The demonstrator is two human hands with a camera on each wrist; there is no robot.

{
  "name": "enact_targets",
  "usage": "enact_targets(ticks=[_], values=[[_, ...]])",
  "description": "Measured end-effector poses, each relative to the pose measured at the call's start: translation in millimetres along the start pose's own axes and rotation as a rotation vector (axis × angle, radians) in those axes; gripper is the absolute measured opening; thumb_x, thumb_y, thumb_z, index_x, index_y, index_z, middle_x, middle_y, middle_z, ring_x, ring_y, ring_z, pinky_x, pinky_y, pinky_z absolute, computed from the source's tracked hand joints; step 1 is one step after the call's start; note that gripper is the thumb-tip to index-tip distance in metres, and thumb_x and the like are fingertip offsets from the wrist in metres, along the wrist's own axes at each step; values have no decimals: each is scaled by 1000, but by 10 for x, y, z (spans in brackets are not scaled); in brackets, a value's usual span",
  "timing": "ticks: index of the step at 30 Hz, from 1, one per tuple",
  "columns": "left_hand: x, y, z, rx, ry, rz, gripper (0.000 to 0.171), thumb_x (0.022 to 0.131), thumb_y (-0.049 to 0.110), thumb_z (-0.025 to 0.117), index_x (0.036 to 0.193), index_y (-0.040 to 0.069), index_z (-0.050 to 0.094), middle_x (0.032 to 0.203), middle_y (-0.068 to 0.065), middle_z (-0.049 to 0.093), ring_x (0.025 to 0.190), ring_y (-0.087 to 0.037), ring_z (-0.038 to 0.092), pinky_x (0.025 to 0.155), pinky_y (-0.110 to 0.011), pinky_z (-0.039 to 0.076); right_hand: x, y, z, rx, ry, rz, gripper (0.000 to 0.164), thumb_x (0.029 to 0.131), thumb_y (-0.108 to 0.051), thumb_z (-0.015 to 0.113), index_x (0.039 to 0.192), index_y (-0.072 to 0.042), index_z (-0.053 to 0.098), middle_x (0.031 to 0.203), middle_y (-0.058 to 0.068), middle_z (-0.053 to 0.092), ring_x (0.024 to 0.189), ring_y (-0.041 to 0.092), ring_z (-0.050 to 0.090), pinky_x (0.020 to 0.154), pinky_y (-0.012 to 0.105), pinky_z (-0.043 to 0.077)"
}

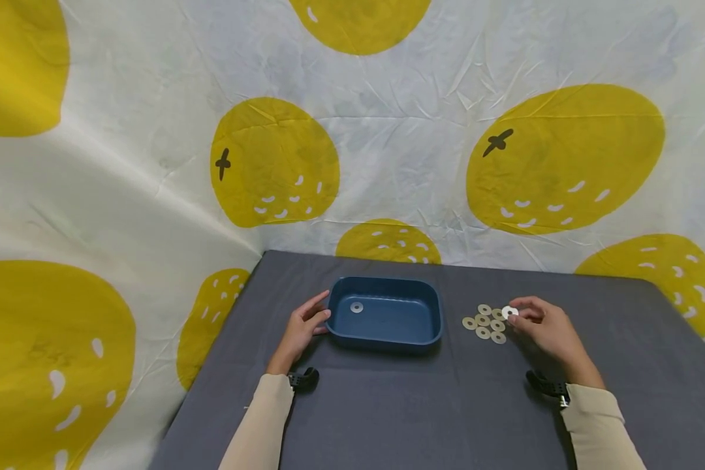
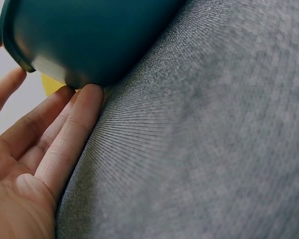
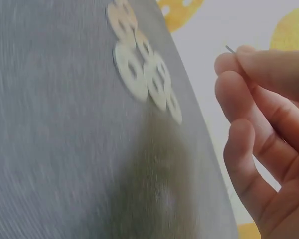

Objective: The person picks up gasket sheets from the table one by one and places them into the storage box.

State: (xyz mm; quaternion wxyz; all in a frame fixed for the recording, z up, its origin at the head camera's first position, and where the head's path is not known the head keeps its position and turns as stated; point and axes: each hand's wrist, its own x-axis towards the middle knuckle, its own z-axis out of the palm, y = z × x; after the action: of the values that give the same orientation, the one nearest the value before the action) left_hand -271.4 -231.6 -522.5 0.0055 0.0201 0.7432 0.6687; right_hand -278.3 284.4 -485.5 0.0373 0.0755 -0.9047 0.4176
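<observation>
A dark blue rectangular container (image 1: 382, 341) sits on the table, with one metal washer (image 1: 356, 307) on its inside floor near the left end. My left hand (image 1: 298, 329) is at that end, its fairly straight fingers (image 2: 65, 139) touching the outside wall and rim. To the right lies a cluster of flat metal washers (image 1: 483, 320), side by side and partly overlapping. Over the cluster's right edge, my right hand (image 1: 549, 329) pinches a single washer (image 1: 510, 312) between thumb and fingertips. The right wrist view shows that washer (image 3: 230, 49) edge-on, raised off the cloth.
Dark grey cloth (image 1: 417, 418) covers the table. Behind and to the left hangs a white sheet (image 1: 399, 163) printed with yellow fruit, meeting the table's back edge. Each wrist wears a black strap (image 1: 303, 380).
</observation>
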Motion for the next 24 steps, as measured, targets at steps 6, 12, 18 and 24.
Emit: enact_targets(ticks=[6,12,18,24], values=[[3,12,-12,9,2,-2,50,98,28,70,146,30,58,143,-15,60,123,-30,63,88,-42,62,33,-139,60,73,22,-18,34,97,-14,71,127,1,63,93,18,77,73,13,71,62,26,55],[-10,3,2,-3,-19,0,52,99,29,69,149,26,55,143,-18,60,125,-34,61,87,-38,62,18,-239,74,97,29,-5,38,98,-19,70,130,0,62,95,12,78,76,8,71,65,28,59],[-8,18,11,-10,-34,-12,53,102,25,66,153,22,51,148,-21,55,131,-40,58,88,-36,62,28,-340,118,123,40,-24,38,99,-20,70,130,-2,63,96,8,79,77,7,71,65,27,58],[-57,175,-10,-4,-59,-37,55,103,18,63,155,14,47,148,-22,54,131,-40,57,89,-38,62,52,-482,234,189,23,-69,34,100,-13,67,131,1,62,92,-6,79,76,10,73,65,29,58]])
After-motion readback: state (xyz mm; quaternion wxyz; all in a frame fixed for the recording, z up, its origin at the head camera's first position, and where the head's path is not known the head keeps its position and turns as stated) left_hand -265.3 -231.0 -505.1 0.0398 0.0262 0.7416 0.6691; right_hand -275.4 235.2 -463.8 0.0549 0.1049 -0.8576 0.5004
